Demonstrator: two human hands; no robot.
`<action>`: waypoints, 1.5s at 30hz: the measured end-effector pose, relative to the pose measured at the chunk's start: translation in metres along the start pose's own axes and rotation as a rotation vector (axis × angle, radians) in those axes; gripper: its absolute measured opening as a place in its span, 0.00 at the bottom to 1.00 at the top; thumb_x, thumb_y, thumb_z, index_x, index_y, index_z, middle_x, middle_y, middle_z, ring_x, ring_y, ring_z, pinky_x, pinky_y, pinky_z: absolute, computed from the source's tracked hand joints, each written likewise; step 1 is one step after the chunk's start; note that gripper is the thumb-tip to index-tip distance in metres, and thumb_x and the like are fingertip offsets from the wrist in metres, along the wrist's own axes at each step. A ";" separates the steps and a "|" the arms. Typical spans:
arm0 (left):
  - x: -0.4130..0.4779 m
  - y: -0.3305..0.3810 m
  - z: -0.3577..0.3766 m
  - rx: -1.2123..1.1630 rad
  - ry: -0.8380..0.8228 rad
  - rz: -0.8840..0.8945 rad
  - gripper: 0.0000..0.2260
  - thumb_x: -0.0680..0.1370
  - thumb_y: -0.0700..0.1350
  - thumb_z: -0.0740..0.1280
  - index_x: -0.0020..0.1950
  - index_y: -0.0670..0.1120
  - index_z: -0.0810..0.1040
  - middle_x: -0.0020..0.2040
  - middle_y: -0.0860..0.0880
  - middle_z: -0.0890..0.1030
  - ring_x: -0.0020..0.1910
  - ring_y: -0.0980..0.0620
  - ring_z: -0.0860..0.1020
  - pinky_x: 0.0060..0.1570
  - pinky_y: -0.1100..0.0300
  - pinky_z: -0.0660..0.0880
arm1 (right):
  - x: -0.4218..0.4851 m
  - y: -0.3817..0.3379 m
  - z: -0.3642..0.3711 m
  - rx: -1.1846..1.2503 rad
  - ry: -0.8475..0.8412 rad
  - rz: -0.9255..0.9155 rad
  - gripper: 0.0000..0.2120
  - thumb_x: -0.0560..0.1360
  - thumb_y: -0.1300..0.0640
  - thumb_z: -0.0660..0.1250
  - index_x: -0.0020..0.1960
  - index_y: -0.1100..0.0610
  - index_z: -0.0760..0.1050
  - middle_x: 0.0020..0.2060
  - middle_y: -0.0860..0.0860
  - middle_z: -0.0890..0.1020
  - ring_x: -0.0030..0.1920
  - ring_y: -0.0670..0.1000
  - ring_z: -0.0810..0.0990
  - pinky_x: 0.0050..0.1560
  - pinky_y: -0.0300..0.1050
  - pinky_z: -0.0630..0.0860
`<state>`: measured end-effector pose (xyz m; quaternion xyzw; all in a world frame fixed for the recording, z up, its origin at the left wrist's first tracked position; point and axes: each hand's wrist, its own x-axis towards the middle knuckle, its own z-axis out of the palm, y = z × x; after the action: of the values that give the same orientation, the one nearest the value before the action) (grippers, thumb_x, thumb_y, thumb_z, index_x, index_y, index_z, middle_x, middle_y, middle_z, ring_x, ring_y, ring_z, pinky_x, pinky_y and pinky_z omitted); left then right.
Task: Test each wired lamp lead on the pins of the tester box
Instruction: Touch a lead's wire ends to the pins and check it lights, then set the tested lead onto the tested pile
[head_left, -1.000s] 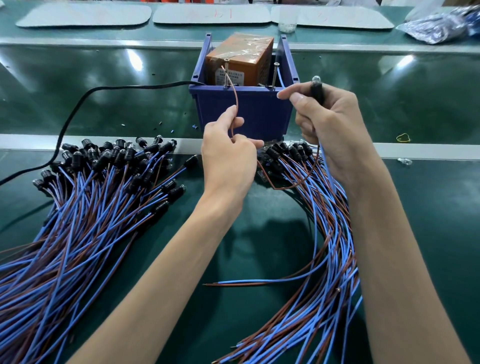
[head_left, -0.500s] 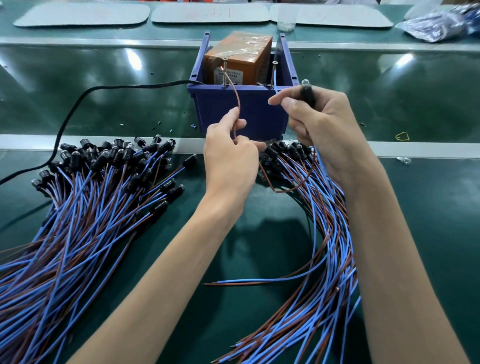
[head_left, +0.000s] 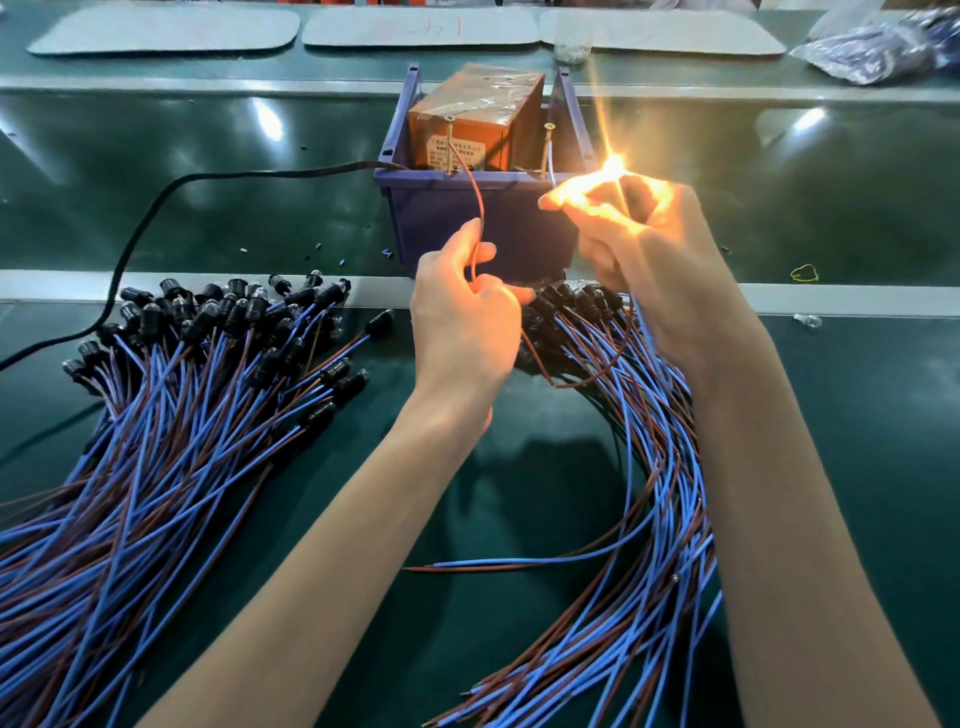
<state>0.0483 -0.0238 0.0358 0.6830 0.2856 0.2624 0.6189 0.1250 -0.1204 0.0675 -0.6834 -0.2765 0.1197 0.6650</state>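
1. Far to the left of the left hand's fingers, a left pile of leads (head_left: 182, 405) fans across the table (head_left: 831, 441). Its black holders point towards the back.
2. A black cable (head_left: 249, 173) runs from the left edge, behind that pile, to the tester box.
3. The left hand (head_left: 467, 332) has its fingers (head_left: 460, 244) curled. Thumb and forefinger pinch a brown wire (head_left: 477, 208), which rises from them to the left pin (head_left: 448, 127).
4. The tester box (head_left: 467, 223), a blue bin with a brown block inside, stands just beyond both sets of fingers.
5. The right pin (head_left: 546, 132) stands just left of the right fingers. A blue wire (head_left: 550, 169) runs up from them to it.
6. The right hand (head_left: 660, 270) curls its fingers (head_left: 576, 202) round a holder whose lamp (head_left: 614, 167) glows brightly above them.
7. Below those fingers, a right pile of leads (head_left: 649, 493) curves towards the near edge.
8. Well to their right lies a yellow rubber band (head_left: 804, 272).
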 end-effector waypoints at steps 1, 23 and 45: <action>0.000 0.000 0.000 0.001 0.000 0.000 0.25 0.77 0.30 0.53 0.72 0.46 0.68 0.55 0.53 0.72 0.31 0.67 0.78 0.34 0.67 0.69 | 0.000 0.000 0.000 0.002 -0.002 0.000 0.10 0.79 0.66 0.62 0.43 0.58 0.79 0.22 0.42 0.65 0.24 0.41 0.60 0.24 0.30 0.58; 0.004 0.011 -0.015 0.288 0.050 0.285 0.41 0.74 0.39 0.64 0.79 0.47 0.41 0.61 0.48 0.69 0.37 0.67 0.76 0.56 0.53 0.75 | 0.011 0.006 -0.023 -0.499 0.175 0.118 0.16 0.80 0.47 0.60 0.52 0.60 0.77 0.32 0.47 0.71 0.36 0.48 0.69 0.41 0.42 0.66; -0.014 0.006 -0.007 0.790 -0.550 0.616 0.09 0.80 0.50 0.62 0.50 0.47 0.79 0.52 0.54 0.82 0.60 0.54 0.75 0.71 0.52 0.55 | 0.007 -0.017 -0.029 0.463 0.313 -0.096 0.09 0.84 0.59 0.53 0.51 0.57 0.72 0.27 0.46 0.62 0.28 0.45 0.56 0.29 0.37 0.57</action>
<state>0.0338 -0.0299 0.0429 0.9574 -0.0217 0.1166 0.2633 0.1418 -0.1417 0.0883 -0.5096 -0.1678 0.0410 0.8429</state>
